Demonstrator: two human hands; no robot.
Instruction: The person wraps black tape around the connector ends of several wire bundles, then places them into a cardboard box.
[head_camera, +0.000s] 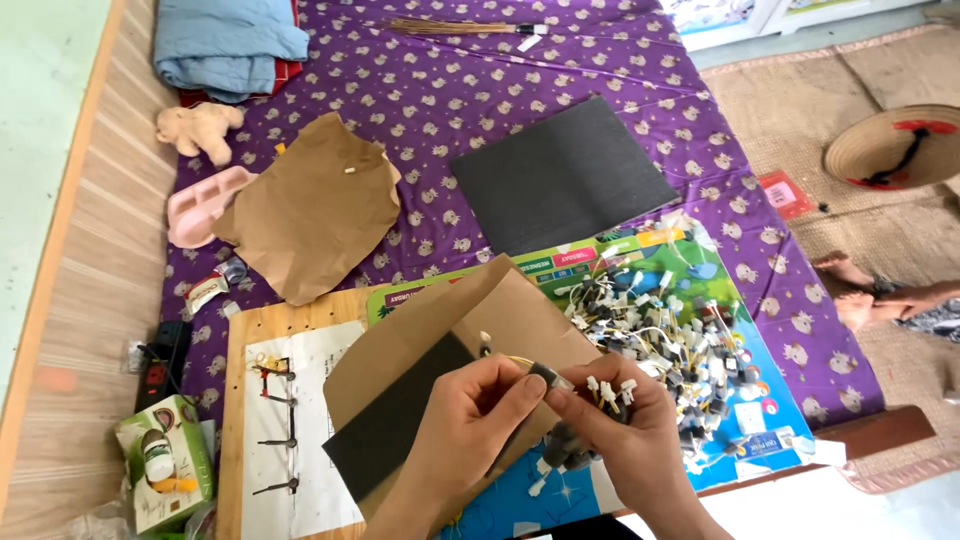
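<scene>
At the near left edge of the bed sits a small green and white carton (165, 462), open at the top, with a white bottle and something orange inside it. Just right of it lies a pale wooden board (238, 420) with pegs and a white printed sheet (305, 440) fixed on it. A glossy, brightly coloured poster (700, 262), mostly green and blue with small coloured label patches, spreads over the purple patterned bedsheet (480, 90), and a heap of small wired connectors (665, 330) with white and grey plugs rests on it. Further back lie a flat black sheet (560, 172) and a crumpled piece of brown paper (310, 205); a small red packet (783, 192) sits on the woven mat (790, 95) beside the bed.

Both hands are raised above the near edge, wrists coming up from below, and meet at the fingertips. The left hand (475, 415) has its fingers curled and pinches a thin yellow wire (520, 360) between thumb and forefinger. The right hand (620, 425) is closed around a bundle of white-tipped connectors (608, 390) in its palm, while its thumb and forefinger nip a small dark grey plug (551, 376) at the wire's end. Beneath the hands lies a folded brown paper sheet (440, 320) with a black sheet inside.
</scene>
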